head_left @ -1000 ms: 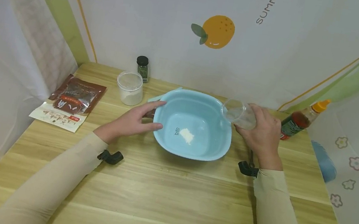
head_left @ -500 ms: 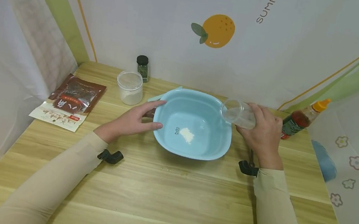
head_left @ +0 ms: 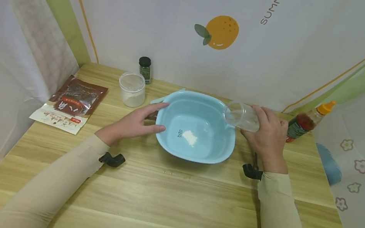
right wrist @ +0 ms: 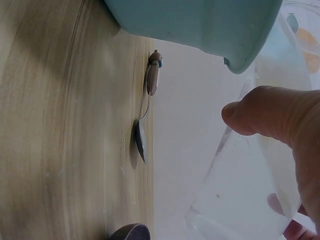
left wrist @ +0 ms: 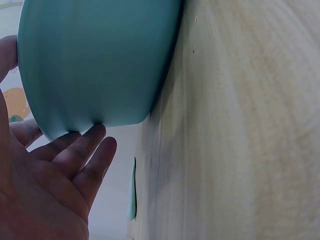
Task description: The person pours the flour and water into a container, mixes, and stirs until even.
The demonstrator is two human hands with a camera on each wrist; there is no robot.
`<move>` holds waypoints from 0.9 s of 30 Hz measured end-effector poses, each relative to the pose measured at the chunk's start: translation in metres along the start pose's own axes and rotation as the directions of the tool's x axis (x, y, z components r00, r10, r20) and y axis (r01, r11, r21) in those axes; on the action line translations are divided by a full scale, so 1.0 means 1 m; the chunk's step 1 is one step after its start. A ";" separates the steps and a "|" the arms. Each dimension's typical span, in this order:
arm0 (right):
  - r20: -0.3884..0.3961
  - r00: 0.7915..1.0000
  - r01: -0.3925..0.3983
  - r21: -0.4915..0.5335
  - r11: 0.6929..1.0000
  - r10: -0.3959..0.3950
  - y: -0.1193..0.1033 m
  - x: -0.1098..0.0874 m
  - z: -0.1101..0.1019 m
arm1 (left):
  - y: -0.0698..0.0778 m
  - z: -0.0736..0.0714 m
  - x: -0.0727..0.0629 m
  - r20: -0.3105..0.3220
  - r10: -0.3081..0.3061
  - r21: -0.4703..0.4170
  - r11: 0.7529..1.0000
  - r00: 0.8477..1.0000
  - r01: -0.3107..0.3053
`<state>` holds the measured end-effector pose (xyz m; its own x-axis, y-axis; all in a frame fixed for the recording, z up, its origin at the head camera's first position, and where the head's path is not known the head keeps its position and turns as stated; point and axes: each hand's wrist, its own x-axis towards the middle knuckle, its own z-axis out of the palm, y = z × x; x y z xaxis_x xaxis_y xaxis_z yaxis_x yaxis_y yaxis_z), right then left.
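A light blue plastic basin (head_left: 195, 147) sits on the table with a small patch of white powder (head_left: 189, 138) on its floor. My left hand (head_left: 136, 121) holds its left side; thumb and index finger lie at the rim, while other fingers (left wrist: 82, 150) press the outer wall. To the right, my right hand (head_left: 267, 135) grips a clear cup (head_left: 243, 116) tipped on its side, its mouth over the basin's right rim. From the right wrist view, my thumb (right wrist: 250, 110) lies along the clear wall of the cup; part of that hand is hidden behind it.
Left of the basin stand a clear jar of white powder (head_left: 133, 93) and a dark-capped spice jar (head_left: 144, 70). Brown and white packets (head_left: 75, 101) lie further left. A sauce bottle (head_left: 303, 125) stands beyond my right hand. A spoon (right wrist: 142, 140) lies near the basin.
The clear cup has shifted very slightly left over the basin's rim. My left hand and the basin have not moved.
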<state>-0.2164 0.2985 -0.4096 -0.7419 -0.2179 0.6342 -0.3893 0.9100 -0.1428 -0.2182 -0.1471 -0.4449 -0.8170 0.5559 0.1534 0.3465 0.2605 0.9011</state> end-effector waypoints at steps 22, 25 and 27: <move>-0.012 1.000 0.010 -0.015 1.000 -0.010 -0.001 0.000 0.000 | 0.002 0.000 -0.002 -0.004 0.012 0.018 1.000 1.000 -0.012; -0.022 1.000 0.018 -0.014 1.000 -0.018 0.000 0.001 0.001 | 0.003 0.000 -0.002 -0.004 0.016 0.016 1.000 1.000 -0.016; -0.029 0.999 0.022 -0.014 1.000 -0.022 0.000 0.001 0.000 | 0.003 0.000 -0.002 -0.004 0.016 0.016 1.000 1.000 -0.016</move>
<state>-0.2173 0.2981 -0.4094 -0.7168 -0.2276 0.6591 -0.3977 0.9098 -0.1184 -0.2160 -0.1473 -0.4427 -0.8130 0.5570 0.1693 0.3669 0.2645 0.8918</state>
